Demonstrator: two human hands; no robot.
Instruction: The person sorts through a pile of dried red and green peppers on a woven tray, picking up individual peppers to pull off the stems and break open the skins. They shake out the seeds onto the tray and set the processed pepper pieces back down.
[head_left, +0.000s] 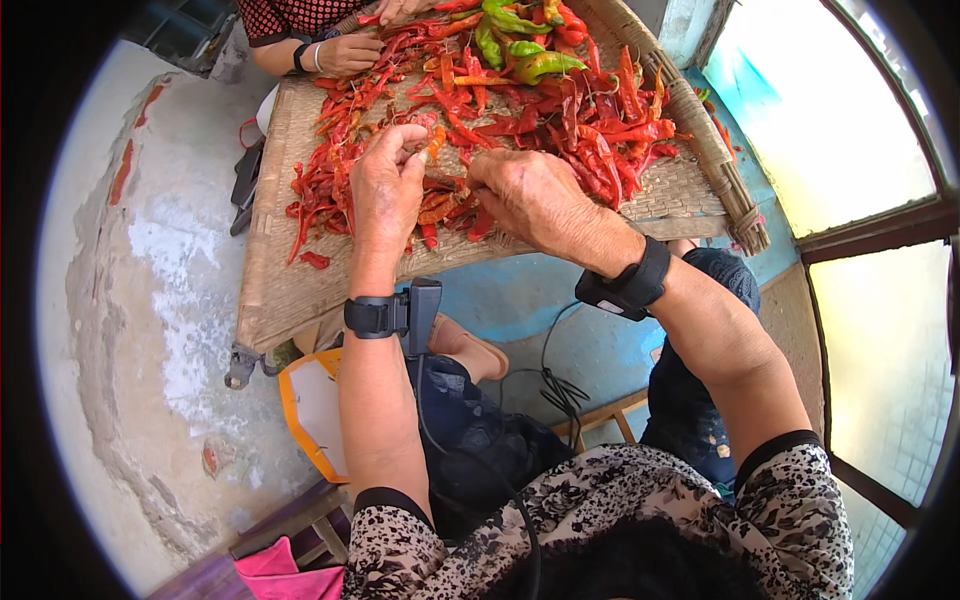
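Many dried red chili peppers (592, 150) lie heaped on a woven tray (281, 277) in front of me. My left hand (388, 184) is raised over the near left part of the tray, an orange-red chili pepper (436, 141) pinched between thumb and forefinger. To its right, my right hand (529, 199) is above the near edge, knuckles up with the fingers curled; whether anything is between its fingertips is hidden. Below both hands lie more red chilies (439, 210). Several green chili peppers (551, 66) rest on the red ones at the far side.
Across the tray, another person's hand (351, 55) touches the chilies at the far left. A plastered wall (187, 262) stands on the left, a window (885, 322) on the right. Cables (562, 394) trail on the floor, and an orange-rimmed container (311, 405) stands below the tray.
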